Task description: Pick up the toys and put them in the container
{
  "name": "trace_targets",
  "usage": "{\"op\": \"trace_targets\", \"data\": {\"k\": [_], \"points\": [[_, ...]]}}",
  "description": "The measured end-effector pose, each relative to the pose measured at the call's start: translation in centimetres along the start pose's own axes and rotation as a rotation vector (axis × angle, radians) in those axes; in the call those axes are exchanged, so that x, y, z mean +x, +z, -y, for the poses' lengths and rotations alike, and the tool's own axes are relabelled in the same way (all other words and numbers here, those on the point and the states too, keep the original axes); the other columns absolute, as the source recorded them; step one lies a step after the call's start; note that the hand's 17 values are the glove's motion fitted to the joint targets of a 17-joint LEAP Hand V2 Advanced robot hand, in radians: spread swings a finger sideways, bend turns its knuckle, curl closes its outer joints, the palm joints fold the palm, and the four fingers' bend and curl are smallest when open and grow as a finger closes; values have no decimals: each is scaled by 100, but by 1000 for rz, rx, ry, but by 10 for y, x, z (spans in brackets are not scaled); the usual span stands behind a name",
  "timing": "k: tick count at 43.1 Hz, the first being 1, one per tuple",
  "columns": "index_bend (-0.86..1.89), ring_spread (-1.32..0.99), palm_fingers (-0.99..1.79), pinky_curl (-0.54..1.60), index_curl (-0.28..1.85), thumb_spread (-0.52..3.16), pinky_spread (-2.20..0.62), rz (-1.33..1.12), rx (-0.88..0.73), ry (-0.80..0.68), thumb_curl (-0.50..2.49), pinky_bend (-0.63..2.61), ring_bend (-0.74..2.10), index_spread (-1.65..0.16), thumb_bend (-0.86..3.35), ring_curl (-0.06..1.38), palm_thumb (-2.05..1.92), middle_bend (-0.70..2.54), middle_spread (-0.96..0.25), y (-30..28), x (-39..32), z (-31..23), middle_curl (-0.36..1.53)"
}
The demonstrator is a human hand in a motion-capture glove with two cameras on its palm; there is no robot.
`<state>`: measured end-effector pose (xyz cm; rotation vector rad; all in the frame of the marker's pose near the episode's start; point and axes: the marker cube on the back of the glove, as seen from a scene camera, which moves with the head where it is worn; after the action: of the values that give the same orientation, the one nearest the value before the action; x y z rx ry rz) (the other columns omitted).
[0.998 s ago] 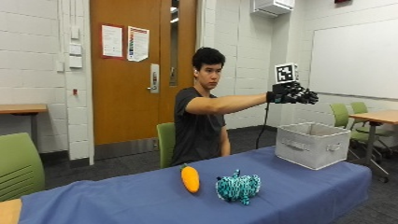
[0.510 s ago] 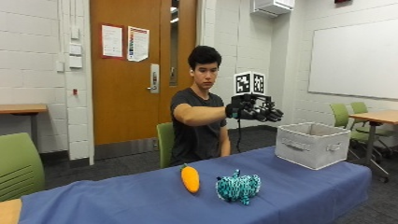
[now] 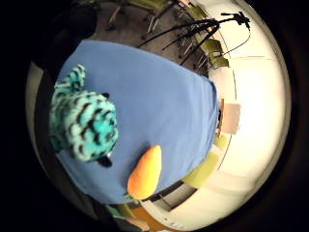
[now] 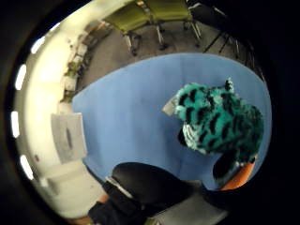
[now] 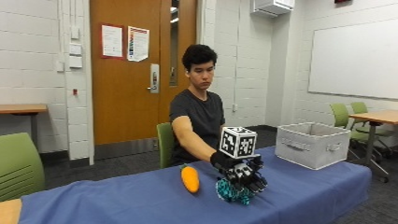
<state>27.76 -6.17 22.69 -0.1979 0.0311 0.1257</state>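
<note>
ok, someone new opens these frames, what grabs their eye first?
Probably the gloved right hand low over the teal-and-black plush toy on the blue tablecloth, fingers reaching down around it, grip not confirmed. Next, the orange carrot toy lies beside the plush, and the grey fabric container sits at the table's far end.

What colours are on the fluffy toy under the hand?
The fluffy toy is teal with black stripes, clearest in the thumb side palm view.

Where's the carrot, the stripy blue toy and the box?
carrot (image 5: pixel 189 179): outside view, middle of its orange body.
stripy blue toy (image 3: pixel 87 126): little finger side palm view, its fuzzy body.
box (image 5: pixel 311 151): outside view, front wall.
</note>
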Motion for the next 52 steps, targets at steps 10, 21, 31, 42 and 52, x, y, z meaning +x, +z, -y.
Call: {"op": "trace_targets", "data": {"k": [10, 21, 31, 42, 52], "points": [[16, -39, -5, 33, 42, 72, -11, 23, -68, 47, 18, 88, 49, -31, -14, 23, -20, 28, -14, 49, 13, 1, 40], [76, -46, 48, 25, 58, 83, -19, 60, -13, 42, 21, 66, 46, -36, -3, 20, -1, 25, -19, 48, 14, -4, 38], [56, -51, 93, 29, 67, 106, -31, 54, 29, 56, 36, 72, 85, -34, 26, 32, 48, 44, -30, 26, 8, -22, 45], [27, -44, 122, 33, 76, 90, -45, 37, -42, 47, 49, 73, 118, -38, 27, 46, 61, 71, -38, -16, -9, -45, 56], [17, -40, 119, 36, 91, 79, -48, 6, 101, -12, 59, 78, 127, -44, 26, 51, 64, 90, -39, -129, -57, -54, 65]]}}
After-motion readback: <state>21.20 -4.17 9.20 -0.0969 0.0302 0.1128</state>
